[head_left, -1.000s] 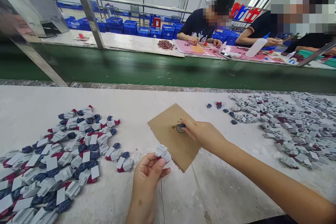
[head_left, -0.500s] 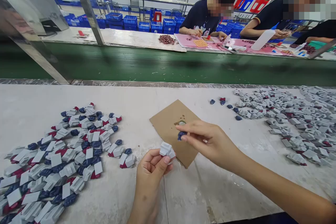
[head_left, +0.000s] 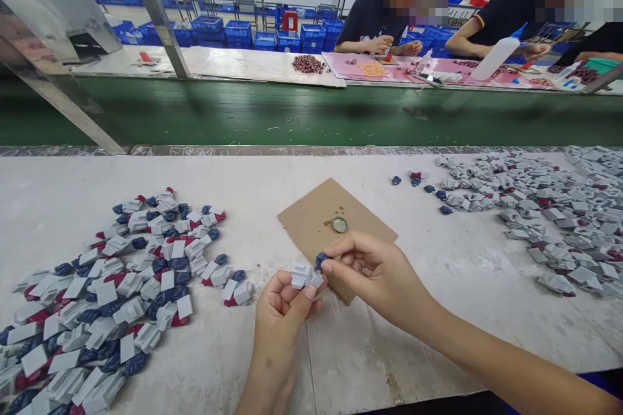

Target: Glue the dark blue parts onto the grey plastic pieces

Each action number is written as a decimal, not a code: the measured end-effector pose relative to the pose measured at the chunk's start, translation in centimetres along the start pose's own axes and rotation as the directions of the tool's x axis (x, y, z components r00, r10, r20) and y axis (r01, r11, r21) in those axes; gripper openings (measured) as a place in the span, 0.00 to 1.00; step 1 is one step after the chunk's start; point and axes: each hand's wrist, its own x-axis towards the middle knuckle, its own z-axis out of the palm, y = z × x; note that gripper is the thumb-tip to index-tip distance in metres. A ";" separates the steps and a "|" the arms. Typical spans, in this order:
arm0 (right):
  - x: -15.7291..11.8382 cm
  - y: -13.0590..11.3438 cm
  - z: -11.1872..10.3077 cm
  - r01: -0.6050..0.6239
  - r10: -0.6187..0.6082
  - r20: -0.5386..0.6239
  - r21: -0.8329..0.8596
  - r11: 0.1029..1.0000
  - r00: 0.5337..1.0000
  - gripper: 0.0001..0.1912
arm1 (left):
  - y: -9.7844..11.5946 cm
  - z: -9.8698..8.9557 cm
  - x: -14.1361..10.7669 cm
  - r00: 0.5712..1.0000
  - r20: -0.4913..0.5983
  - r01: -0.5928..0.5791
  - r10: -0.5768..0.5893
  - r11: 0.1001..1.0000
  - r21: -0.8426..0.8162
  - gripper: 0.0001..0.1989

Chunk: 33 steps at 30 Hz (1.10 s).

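Between the thumb and fingers of my left hand (head_left: 282, 311) is a light grey plastic piece (head_left: 302, 275) with a stepped block shape. My right hand (head_left: 372, 272) pinches a small dark blue piece (head_left: 321, 260) just to the right of the grey one. The two parts are very close; whether they touch I cannot tell. Beyond my hands lies a brown cardboard sheet (head_left: 363, 211), partly covered by my right fingers. On it sits a bottle cap (head_left: 340, 225) with small brownish spots around it.
A heap of grey, blue and dark red pieces (head_left: 121, 292) spreads over the left of the table. Mostly grey pieces (head_left: 549, 201) cover the right side. A green belt (head_left: 253, 113) runs behind the table, with co-workers (head_left: 374, 19) seated across it.
My right hand has moved from the bottle cap toward my left hand, bringing the dark blue piece beside the grey one. The bottle cap is now uncovered.
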 end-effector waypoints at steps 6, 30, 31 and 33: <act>-0.1 0.5 0.7 0.003 -0.001 -0.038 0.051 0.999 0.999 0.05 | 0.1 0.1 -0.1 1.000 -0.001 0.006 -0.006 1.000 -0.018 0.11; -2.3 0.5 2.8 0.546 -0.618 -0.292 -0.296 0.784 0.730 0.13 | -0.6 0.8 -1.3 0.949 0.017 -0.315 0.315 0.944 0.099 0.05; -2.4 0.7 3.0 0.537 -0.607 -0.303 -0.289 0.793 0.734 0.14 | -0.7 0.7 -1.3 0.950 0.014 -0.313 0.313 0.945 0.096 0.05; -2.5 1.1 3.2 0.535 -0.608 -0.277 -0.298 0.790 0.744 0.15 | -0.7 0.6 -1.1 0.957 0.006 -0.290 0.291 0.954 0.078 0.06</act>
